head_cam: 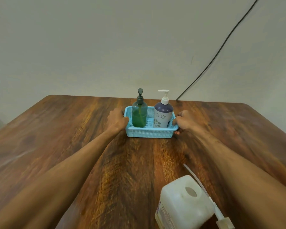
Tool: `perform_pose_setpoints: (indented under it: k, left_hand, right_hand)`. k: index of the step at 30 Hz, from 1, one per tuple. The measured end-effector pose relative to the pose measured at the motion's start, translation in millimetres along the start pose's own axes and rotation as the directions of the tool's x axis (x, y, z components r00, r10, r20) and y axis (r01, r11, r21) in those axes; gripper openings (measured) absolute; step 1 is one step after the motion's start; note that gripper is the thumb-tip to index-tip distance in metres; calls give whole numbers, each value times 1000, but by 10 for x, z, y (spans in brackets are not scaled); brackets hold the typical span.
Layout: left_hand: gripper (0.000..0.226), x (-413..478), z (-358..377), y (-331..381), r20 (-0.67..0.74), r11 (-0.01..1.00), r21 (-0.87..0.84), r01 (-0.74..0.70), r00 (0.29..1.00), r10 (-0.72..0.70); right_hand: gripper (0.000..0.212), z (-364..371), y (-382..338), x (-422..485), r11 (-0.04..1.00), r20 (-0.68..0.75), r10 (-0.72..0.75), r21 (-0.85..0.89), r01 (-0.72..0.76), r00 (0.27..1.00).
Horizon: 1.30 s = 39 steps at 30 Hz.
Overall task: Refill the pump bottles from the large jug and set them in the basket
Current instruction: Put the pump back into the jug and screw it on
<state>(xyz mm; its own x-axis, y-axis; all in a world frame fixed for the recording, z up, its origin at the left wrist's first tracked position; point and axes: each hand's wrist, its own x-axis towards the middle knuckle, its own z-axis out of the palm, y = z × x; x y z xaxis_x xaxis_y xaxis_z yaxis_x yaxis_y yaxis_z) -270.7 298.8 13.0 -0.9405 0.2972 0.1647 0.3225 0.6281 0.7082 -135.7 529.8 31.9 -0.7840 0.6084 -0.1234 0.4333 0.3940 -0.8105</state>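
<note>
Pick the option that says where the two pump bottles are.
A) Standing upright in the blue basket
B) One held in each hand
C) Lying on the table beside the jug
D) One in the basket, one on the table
A: the green pump bottle and the purple pump bottle both stand upright inside the blue basket, gripped at its ends by the left hand and the right hand.

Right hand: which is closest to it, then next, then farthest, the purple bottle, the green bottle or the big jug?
1. Purple bottle, in the basket's right half, beside the right hand.
2. Green bottle, in the basket's left half.
3. Big jug, at the table's near edge.
</note>
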Motion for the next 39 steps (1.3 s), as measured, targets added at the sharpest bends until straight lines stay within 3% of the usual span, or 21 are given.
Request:
perform_pose_setpoints:
  k: [3, 7, 11, 16, 21, 25, 33, 39]
  left_hand:
    - [32, -28, -16, -12, 2, 999, -36, 32, 999, -32]
    - [50, -210, -91, 25, 1, 995, -80, 56, 998, -57]
    - [58, -530, -289, 66, -111, 995, -96, 30, 993, -41]
    - [56, -1136, -533, 208, -149, 984, -152, -90, 987, 67]
    - [51, -1930, -620, 299, -39, 945, -291, -146, 989, 141]
    - [64, -2492, -600, 373, 58, 923, -360, -138, 984, 170]
    - [97, -3165, -430, 393, 266, 883, -438, -167, 914, 305]
    - [113, -3359, -174, 441, 192, 831, -511, -219, 913, 359]
  right_hand:
    - [15, 3, 15, -9, 1000, 8, 0, 17, -1, 1000]
    - [33, -16, 83, -167, 999, 38, 8, 31, -9, 999]
    - [49, -97, 112, -545, 996, -109, -72, -60, 66, 991]
    - [43, -246, 109, -1175, 991, -201, -102, 67, 118, 974]
    - [32, -339, 227, -1869, 961, -208, -151, 197, 193, 966]
    - [28, -343, 458, -2348, 936, -223, -190, 253, 245, 956]
    - [30, -361, 907, -2937, 954, -246, -229, 134, 267, 942]
    - [54, -174, 1209, -3030, 993, -214, -104, 26, 112, 971]
